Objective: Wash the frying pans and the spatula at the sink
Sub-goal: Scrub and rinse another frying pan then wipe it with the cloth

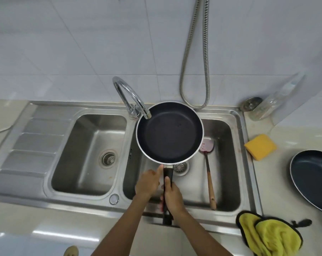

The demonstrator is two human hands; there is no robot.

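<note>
A dark non-stick frying pan is held level over the right sink basin, its far rim under the tap spout. My right hand grips the pan's black handle, thumb along the top. My left hand is beside the handle, index finger stretched out and touching the pan's near rim. A spatula with a red-stained blade and a wooden handle lies in the right basin, to the right of the pan. A second dark frying pan sits on the counter at the right edge.
The left basin with its drain lies beside a ribbed draining board. A yellow sponge and a yellow-green cloth lie on the right counter. A metal hose hangs on the tiled wall. A clear bottle leans in the back right corner.
</note>
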